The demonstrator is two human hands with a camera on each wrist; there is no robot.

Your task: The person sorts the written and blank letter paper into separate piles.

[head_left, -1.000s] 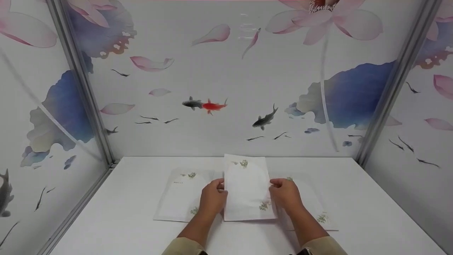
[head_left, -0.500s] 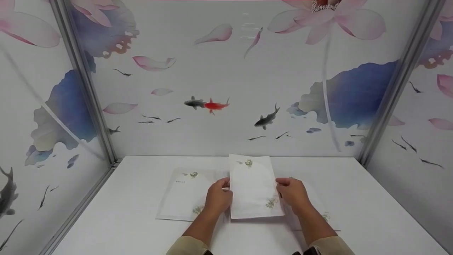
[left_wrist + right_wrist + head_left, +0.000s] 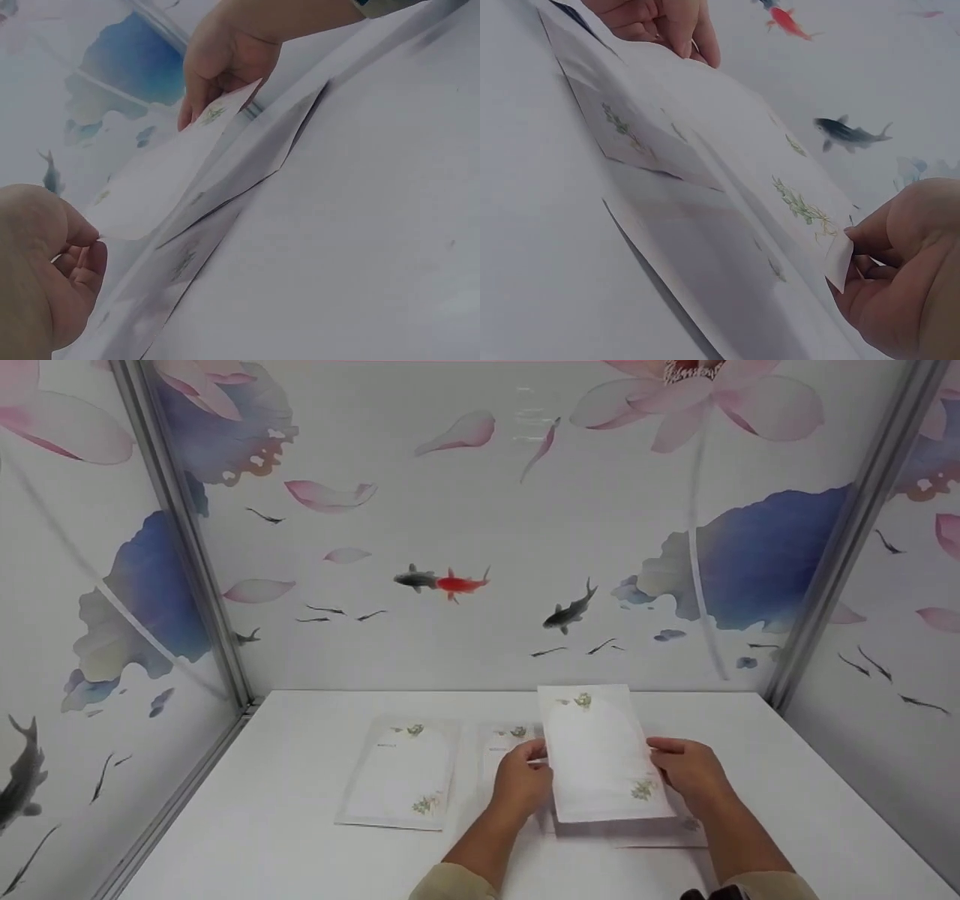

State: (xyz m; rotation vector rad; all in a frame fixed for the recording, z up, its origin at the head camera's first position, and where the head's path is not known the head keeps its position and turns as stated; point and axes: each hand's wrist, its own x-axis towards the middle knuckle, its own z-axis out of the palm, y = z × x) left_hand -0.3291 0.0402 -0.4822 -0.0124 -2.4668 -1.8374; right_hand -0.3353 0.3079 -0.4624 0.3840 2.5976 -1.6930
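Note:
A white sheet of paper [image 3: 596, 765] with small green floral prints at two corners is held up, slightly tilted, above the table. My left hand [image 3: 519, 781] pinches its left edge between thumb and fingers. On the opposite edge, my right hand [image 3: 694, 778] pinches the paper; the right wrist view shows the sheet's corner bent beside that thumb. Beneath hangs a shadow over the right-hand paper [image 3: 697, 262], which the held sheet mostly covers in the head view. A similar middle paper [image 3: 495, 742] lies partly behind the left hand and forearm.
Another floral-printed paper [image 3: 394, 780], with a short line of print near its top, lies flat at the left. The white table [image 3: 247, 825] is enclosed by panels [image 3: 480, 510] painted with fish and lotus, joined by metal posts [image 3: 184, 540].
Both hands have carried the sheet to the right, from over the middle paper to over the right-hand one. The middle paper's top is uncovered, and the left paper is fully visible.

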